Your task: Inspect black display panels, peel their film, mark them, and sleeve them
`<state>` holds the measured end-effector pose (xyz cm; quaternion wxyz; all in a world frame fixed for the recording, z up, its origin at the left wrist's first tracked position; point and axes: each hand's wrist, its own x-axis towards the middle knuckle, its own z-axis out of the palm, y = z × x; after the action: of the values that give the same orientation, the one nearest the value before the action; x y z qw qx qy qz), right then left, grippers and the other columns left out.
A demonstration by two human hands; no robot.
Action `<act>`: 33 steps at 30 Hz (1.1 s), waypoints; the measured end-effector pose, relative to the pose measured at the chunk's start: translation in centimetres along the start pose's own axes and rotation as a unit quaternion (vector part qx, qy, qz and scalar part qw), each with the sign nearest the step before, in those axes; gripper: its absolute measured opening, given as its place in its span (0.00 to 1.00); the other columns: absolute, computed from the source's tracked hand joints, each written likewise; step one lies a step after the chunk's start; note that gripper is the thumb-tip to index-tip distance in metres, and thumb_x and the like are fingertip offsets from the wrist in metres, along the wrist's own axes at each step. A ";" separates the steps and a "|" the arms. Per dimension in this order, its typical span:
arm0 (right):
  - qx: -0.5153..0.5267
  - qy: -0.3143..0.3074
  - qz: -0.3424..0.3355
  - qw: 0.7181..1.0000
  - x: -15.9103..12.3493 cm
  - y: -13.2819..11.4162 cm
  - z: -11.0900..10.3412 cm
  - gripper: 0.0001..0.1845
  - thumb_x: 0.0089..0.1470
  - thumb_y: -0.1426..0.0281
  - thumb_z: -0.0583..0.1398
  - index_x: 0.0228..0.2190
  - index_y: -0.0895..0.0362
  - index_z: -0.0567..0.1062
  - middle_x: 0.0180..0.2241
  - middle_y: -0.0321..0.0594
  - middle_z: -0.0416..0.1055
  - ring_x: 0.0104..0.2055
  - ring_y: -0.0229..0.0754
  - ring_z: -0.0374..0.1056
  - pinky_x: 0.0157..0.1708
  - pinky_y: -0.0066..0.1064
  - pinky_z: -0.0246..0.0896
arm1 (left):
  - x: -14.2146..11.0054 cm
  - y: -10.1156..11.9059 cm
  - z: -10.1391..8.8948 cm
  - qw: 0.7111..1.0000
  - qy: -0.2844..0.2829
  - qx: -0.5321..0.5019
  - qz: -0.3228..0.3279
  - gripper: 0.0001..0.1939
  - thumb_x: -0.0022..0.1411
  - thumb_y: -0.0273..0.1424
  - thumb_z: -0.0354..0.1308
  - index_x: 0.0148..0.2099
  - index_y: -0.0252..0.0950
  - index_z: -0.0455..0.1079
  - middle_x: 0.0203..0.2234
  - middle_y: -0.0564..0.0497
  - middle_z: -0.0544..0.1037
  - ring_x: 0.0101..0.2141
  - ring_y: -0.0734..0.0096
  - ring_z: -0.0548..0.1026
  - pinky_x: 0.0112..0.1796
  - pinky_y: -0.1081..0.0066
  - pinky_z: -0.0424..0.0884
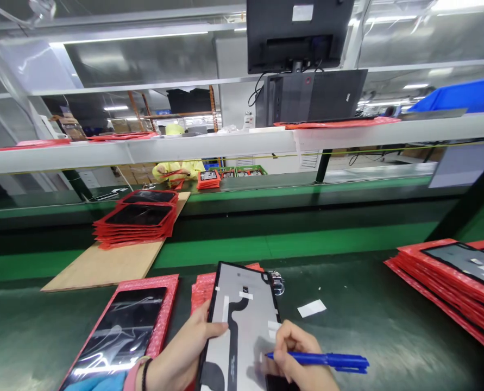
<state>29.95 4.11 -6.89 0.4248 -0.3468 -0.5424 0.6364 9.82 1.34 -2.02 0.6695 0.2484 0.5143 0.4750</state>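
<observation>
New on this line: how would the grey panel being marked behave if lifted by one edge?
Probably stiff: the grey panel stays flat while the left hand props its edge. Likely light, since it is thin. Possibly fragile: similar panels sit in red bubble sleeves. The right hand holds a blue pen.

Left hand (184, 353) and right hand (296, 358) both gripping

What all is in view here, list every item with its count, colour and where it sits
panel: one, grey back with black frame, front centre, held
pen: one, blue, over the panel's lower right
bubble sleeve with dark panel: one, red, front left
paper slip: one, white, on the green belt right of the panel
sleeve stack: one, red, on a wooden board at left
sleeve stack at right: one, red
monitors: two, black, over the shelf
co-worker: one, yellow clothing, far side
left hand: grips the panel's left edge
right hand: holds the pen
</observation>
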 end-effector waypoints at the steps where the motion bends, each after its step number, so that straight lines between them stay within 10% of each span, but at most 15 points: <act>1: -0.015 0.005 -0.014 1.000 0.1 -0.4 -0.6 0.22 0.43 0.52 0.65 0.20 0.57 0.67 0.15 0.28 0.57 0.17 0.30 0.49 0.19 0.25 0.48 | 0.1 0.0 0.1 1.000 0.003 0.001 0.005 0.31 0.47 0.22 0.59 0.56 0.34 0.61 0.37 0.45 0.80 0.35 0.57 0.78 0.36 0.64 0.70; 6: -0.079 0.115 -0.096 0.986 1.6 -3.5 -4.2 0.12 0.48 0.60 0.64 0.28 0.56 0.74 0.22 0.33 0.68 0.21 0.32 0.57 0.20 0.24 0.52 | 0.1 1.9 -0.3 0.992 0.055 0.030 0.112 0.30 0.50 0.27 0.62 0.56 0.39 0.62 0.47 0.50 0.77 0.45 0.62 0.75 0.43 0.70 0.70; 14: 0.026 0.020 -0.040 0.999 3.9 -6.5 -2.2 0.25 0.55 0.52 0.56 0.45 0.57 0.73 0.28 0.44 0.77 0.30 0.43 0.74 0.30 0.33 0.68 | 0.1 4.2 0.1 0.970 0.133 -0.030 0.201 0.37 0.46 0.39 0.67 0.59 0.49 0.60 0.49 0.58 0.76 0.53 0.64 0.69 0.44 0.76 0.70; 27: -0.141 0.046 -0.099 0.984 6.2 -7.1 0.8 0.16 0.46 0.68 0.60 0.16 0.55 0.58 0.16 0.24 0.42 0.19 0.30 0.39 0.18 0.25 0.39 | 0.8 3.3 -0.2 0.940 0.178 0.038 0.290 0.43 0.38 0.49 0.67 0.58 0.46 0.60 0.52 0.56 0.73 0.55 0.55 0.66 0.52 0.71 0.65; 33: -0.070 0.047 -0.086 0.993 5.4 -6.9 0.3 0.11 0.48 0.61 0.62 0.30 0.56 0.78 0.30 0.38 0.70 0.35 0.43 0.65 0.37 0.31 0.60 | 0.6 4.2 -0.8 0.947 0.171 0.014 0.271 0.43 0.37 0.48 0.68 0.56 0.43 0.62 0.46 0.54 0.78 0.50 0.54 0.71 0.45 0.70 0.71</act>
<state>28.63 9.28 0.07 0.4776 -0.3569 -0.5928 0.5413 7.52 3.56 0.92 0.4139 0.3029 0.5413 0.6663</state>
